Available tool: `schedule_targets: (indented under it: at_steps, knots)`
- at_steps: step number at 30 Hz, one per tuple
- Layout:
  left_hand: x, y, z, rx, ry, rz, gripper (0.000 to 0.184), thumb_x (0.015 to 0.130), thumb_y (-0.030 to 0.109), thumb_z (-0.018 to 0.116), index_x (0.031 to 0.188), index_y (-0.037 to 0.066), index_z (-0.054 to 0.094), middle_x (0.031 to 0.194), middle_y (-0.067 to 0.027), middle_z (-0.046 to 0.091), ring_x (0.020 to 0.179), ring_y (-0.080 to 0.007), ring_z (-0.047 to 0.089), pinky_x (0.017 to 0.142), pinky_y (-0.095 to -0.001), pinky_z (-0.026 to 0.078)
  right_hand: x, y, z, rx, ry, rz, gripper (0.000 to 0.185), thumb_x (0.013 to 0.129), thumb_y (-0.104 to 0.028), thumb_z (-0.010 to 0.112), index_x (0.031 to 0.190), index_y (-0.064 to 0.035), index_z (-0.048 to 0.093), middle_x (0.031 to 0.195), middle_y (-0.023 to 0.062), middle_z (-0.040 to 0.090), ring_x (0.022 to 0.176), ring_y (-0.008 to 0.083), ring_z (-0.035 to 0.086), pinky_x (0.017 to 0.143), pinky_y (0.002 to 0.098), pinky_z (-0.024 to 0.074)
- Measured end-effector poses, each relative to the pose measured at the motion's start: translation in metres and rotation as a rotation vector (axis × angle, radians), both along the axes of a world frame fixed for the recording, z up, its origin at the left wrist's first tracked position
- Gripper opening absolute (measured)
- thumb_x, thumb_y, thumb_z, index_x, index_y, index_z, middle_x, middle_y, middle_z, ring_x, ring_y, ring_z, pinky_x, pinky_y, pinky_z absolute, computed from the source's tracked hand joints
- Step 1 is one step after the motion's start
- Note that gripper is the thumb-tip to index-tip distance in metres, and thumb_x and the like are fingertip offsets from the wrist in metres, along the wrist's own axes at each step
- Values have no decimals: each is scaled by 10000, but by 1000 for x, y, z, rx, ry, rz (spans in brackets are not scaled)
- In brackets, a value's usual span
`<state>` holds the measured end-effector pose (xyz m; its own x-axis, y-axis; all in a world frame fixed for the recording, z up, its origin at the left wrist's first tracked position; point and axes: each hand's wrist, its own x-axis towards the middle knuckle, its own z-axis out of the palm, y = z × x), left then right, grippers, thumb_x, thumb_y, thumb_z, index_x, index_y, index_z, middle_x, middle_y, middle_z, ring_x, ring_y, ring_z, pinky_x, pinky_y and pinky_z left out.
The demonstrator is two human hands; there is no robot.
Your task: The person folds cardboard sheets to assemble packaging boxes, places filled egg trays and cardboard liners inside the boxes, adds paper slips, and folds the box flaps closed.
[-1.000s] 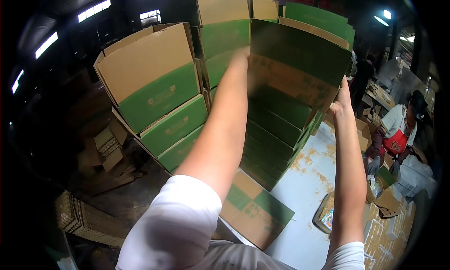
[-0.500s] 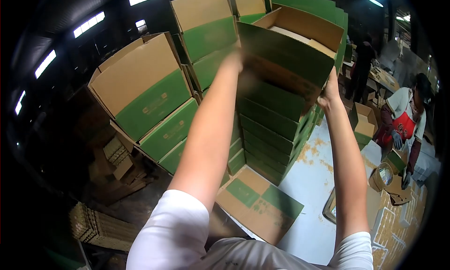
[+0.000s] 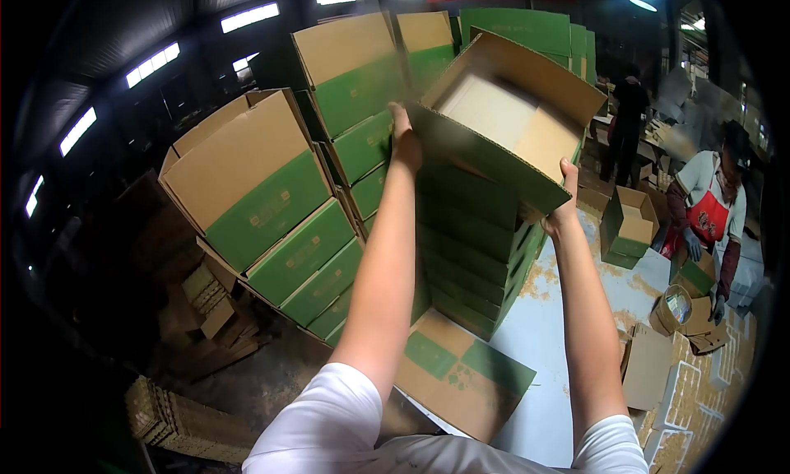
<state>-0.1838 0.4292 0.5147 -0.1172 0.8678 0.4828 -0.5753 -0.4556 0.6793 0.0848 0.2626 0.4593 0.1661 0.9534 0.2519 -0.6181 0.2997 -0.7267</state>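
An open-topped green and brown carton is tilted toward me at the top of a tall stack of green cartons. White and tan flat pieces lie inside it. My left hand is pressed to its left side, thumb up. At its near right corner my right hand grips the carton, with the thumb near the upper edge and the fingers below. A flat green and brown carton lies below the stack.
More stacked cartons rise at the left. On the right, a person in a red apron bends over small boxes, beside an open box and a round basket. Another person in dark clothes stands farther back. Cardboard bundles lie lower left.
The carton has tipped toward me and come lower, so its inside now shows more. Both my hands have moved down with it. The view has shifted slightly.
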Motion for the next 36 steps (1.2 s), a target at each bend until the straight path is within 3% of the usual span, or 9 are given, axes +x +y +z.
schedule_targets:
  at_steps: [9, 10, 13, 14, 20, 23, 25, 29, 36]
  knots:
    - [26, -69, -2, 346, 214, 767, 778, 1054, 604, 207, 702, 29, 596, 670, -19, 663, 672, -233, 637, 638, -429, 497, 9, -17, 6, -110, -299, 107, 988, 843, -771, 462, 1496, -33, 381, 1556, 204, 353, 1373, 342, 373, 1133, 473, 293]
    - [15, -79, 0, 163, 490, 751, 858, 1020, 669, 157, 971, -16, 670, 885, -174, 703, 886, -286, 682, 813, -425, 509, 10, -16, 5, -138, -324, 91, 994, 831, -796, 451, 1490, -53, 406, 1516, 191, 413, 1343, 330, 411, 1123, 467, 307]
    - [-1, -42, 15, -351, 627, 379, 917, 994, 710, 111, 1306, 4, 606, 1291, -252, 622, 1273, -336, 554, 1067, -440, 399, 16, -15, 3, -183, -357, 80, 1019, 816, -829, 431, 1501, -74, 410, 1532, 180, 402, 1350, 326, 396, 1134, 476, 275]
    - [-3, -80, 36, -193, 574, 157, 930, 970, 742, 92, 1524, 47, 367, 1589, -217, 324, 1497, -330, 252, 1205, -420, 209, 10, -25, 13, -215, -363, 74, 1024, 815, -831, 429, 1506, -76, 404, 1546, 180, 383, 1359, 329, 383, 1140, 483, 262]
    - [-13, -89, 60, -424, 545, -315, 871, 985, 716, 218, 1592, 92, 190, 1615, -170, 286, 1471, -350, 289, 1174, -545, 263, 10, -22, 15, -167, -383, 110, 1129, 766, -899, 433, 1542, -83, 350, 1592, 162, 314, 1417, 317, 318, 1158, 497, 237]
    - [-18, -64, 51, -312, 500, -394, 733, 1007, 603, 337, 1506, 67, 373, 1480, -174, 476, 1340, -371, 453, 1081, -574, 390, 15, -22, 23, -215, -412, 118, 1144, 755, -926, 403, 1535, -89, 361, 1542, 184, 394, 1347, 334, 439, 1101, 486, 354]
    - [-16, -70, 49, -334, 421, -420, 645, 978, 575, 434, 1361, 69, 548, 1354, -150, 589, 1190, -356, 549, 1048, -518, 417, 66, -1, 25, 27, -266, 763, 1185, 767, -955, 292, 1495, -25, 388, 1400, 191, 557, 1260, 351, 540, 1086, 486, 406]
    - [-28, -13, 16, -459, 596, -456, 721, 909, 664, 504, 1335, 88, 589, 1342, -113, 612, 1181, -321, 562, 1048, -471, 428, 47, 43, 17, 140, 171, 204, 891, 839, -773, 564, 1395, -78, 529, 1351, 149, 589, 1211, 311, 584, 1031, 473, 477]
    - [-15, -33, 33, -453, 563, -222, 729, 924, 698, 401, 1301, 107, 604, 1325, -123, 609, 1203, -325, 533, 1056, -462, 411, 17, 49, 1, 212, 183, -145, 872, 885, -741, 538, 1430, -64, 473, 1359, 137, 562, 1231, 285, 562, 1034, 451, 468]
